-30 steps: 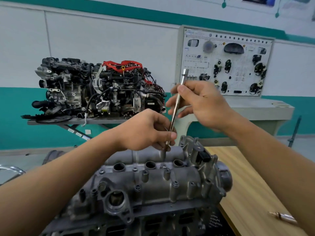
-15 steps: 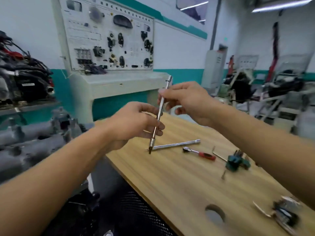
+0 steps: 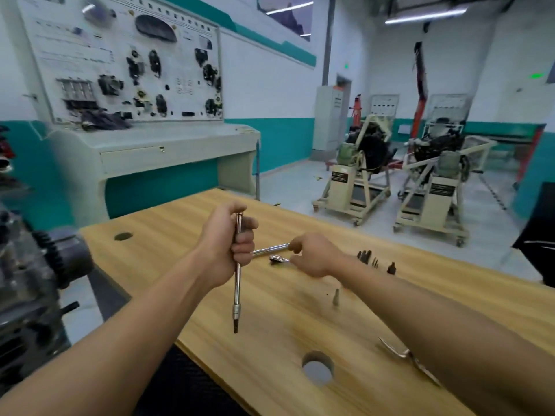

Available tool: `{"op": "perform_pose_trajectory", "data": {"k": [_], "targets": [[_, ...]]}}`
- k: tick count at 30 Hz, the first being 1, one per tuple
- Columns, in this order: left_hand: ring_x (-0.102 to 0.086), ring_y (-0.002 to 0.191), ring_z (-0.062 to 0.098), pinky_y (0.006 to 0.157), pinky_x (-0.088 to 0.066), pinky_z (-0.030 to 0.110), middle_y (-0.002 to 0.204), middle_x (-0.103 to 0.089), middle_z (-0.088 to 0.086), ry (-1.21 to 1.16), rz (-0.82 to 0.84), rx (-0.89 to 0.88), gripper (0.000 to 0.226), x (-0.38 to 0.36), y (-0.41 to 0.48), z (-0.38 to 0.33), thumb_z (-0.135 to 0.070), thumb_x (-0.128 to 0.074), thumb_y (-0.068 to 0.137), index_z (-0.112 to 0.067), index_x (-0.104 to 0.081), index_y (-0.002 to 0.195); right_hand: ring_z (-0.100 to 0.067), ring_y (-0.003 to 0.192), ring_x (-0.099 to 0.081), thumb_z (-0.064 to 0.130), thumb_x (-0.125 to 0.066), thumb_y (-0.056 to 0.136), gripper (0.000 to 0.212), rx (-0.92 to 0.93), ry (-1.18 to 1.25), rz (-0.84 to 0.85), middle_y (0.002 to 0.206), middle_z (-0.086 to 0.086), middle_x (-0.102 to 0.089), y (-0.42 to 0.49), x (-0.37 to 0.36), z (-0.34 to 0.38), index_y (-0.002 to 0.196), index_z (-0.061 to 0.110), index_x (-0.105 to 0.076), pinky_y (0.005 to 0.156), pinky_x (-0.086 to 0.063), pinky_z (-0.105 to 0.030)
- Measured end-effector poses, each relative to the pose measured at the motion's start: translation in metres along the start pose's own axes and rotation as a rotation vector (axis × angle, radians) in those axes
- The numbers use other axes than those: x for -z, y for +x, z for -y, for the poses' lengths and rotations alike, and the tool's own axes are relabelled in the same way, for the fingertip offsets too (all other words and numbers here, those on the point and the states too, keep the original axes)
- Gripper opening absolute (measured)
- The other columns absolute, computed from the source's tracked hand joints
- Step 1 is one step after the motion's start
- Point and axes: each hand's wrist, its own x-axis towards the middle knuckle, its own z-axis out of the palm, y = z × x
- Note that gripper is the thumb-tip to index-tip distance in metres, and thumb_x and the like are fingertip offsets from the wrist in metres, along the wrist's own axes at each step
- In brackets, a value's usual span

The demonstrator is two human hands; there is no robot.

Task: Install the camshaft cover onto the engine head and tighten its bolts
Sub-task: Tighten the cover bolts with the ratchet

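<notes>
- My left hand fists round the extension bar, bit down; a loose bit could drop out.
- My right hand meets the chrome handle; whether it is pinched, I cannot tell; a nudge could roll it.
- The engine head, blurred, sits well apart at my left.

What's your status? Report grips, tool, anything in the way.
Left grip holds the extension bar upright, bit down. Right grip at second bar's end on the table, hold unclear. Engine at left edge, blurred. Ratchet beside that bar.
</notes>
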Motion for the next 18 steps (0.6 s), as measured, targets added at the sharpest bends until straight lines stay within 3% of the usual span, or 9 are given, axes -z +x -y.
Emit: {"op": "perform_pose_trajectory", "data": {"k": [2, 4, 7, 11, 14, 16, 18], "targets": [[-0.018, 0.039, 0.010, 0.041, -0.011, 0.021, 0.050, -0.020, -0.005, 0.002, -0.017, -0.005, 0.053, 0.017, -0.001, -0.007, -0.056, -0.040, 0.096, -0.019, -0.044, 0.059, -0.028, 0.108, -0.060, 0.025, -0.055, 0.091, 0.032, 0.015, -0.109, 0.049, 0.118, -0.004, -0.065, 0.018, -0.027, 0.010, 0.122, 0.022, -0.063, 0.087, -0.052, -0.038], [-0.017, 0.040, 0.010, 0.041, -0.010, 0.021, 0.051, -0.018, -0.005, 0.022, -0.029, -0.009, 0.058, 0.028, -0.002, -0.013, -0.063, -0.037, 0.097, -0.021, -0.037, 0.056, -0.029, 0.109, -0.058, 0.018, -0.049, 0.090, 0.028, 0.021, -0.223, 0.078, 0.118, -0.007, -0.064, 0.033, -0.045, 0.015, 0.116, 0.018, -0.059, 0.087, -0.048, -0.037], [-0.016, 0.041, 0.011, 0.042, -0.011, 0.023, 0.051, -0.018, -0.005, 0.083, -0.062, -0.033, 0.053, 0.039, -0.004, -0.017, -0.053, -0.038, 0.100, -0.023, -0.033, 0.057, -0.027, 0.095, -0.054, 0.007, -0.043, 0.090, 0.024, -0.002, -0.304, 0.077, 0.113, -0.007, -0.063, 0.047, -0.060, 0.014, 0.107, 0.017, -0.057, 0.083, -0.045, -0.040], [-0.016, 0.043, 0.011, 0.041, -0.012, 0.023, 0.053, -0.020, -0.005, 0.158, -0.092, -0.076, 0.045, 0.043, -0.005, -0.017, -0.041, -0.039, 0.100, -0.022, -0.038, 0.059, -0.027, 0.096, -0.062, 0.006, -0.049, 0.091, 0.028, 0.030, -0.249, 0.140, 0.106, -0.004, -0.067, 0.055, -0.064, 0.004, 0.109, 0.018, -0.067, 0.075, -0.050, -0.034], [-0.018, 0.043, 0.010, 0.039, -0.013, 0.022, 0.052, -0.024, -0.005, 0.223, -0.119, -0.076, 0.040, 0.041, -0.007, -0.010, -0.038, -0.042, 0.101, -0.020, -0.044, 0.065, -0.024, 0.094, -0.062, 0.016, -0.058, 0.094, 0.020, 0.174, -0.060, 0.182, 0.104, -0.002, -0.069, 0.046, -0.064, 0.005, 0.108, 0.022, -0.071, 0.083, -0.053, -0.038], [-0.019, 0.043, 0.011, 0.039, -0.013, 0.022, 0.051, -0.027, -0.005, 0.273, -0.141, -0.089, 0.036, 0.039, -0.008, -0.008, -0.037, -0.043, 0.101, -0.018, -0.048, 0.070, -0.023, 0.089, -0.059, 0.018, -0.056, 0.098, 0.018, 0.330, 0.094, 0.043, 0.097, -0.002, -0.065, 0.036, -0.056, 0.016, 0.108, 0.020, -0.070, 0.081, -0.050, -0.039], [-0.021, 0.042, 0.011, 0.039, -0.015, 0.021, 0.050, -0.029, -0.006, 0.344, -0.172, -0.129, 0.032, 0.038, -0.010, -0.010, -0.035, -0.043, 0.101, -0.016, -0.052, 0.077, -0.020, 0.082, -0.054, 0.018, -0.057, 0.097, 0.015, 0.468, 0.253, -0.199, 0.086, 0.000, -0.059, 0.027, -0.036, 0.040, 0.106, 0.019, -0.069, 0.077, -0.048, -0.041]]}}
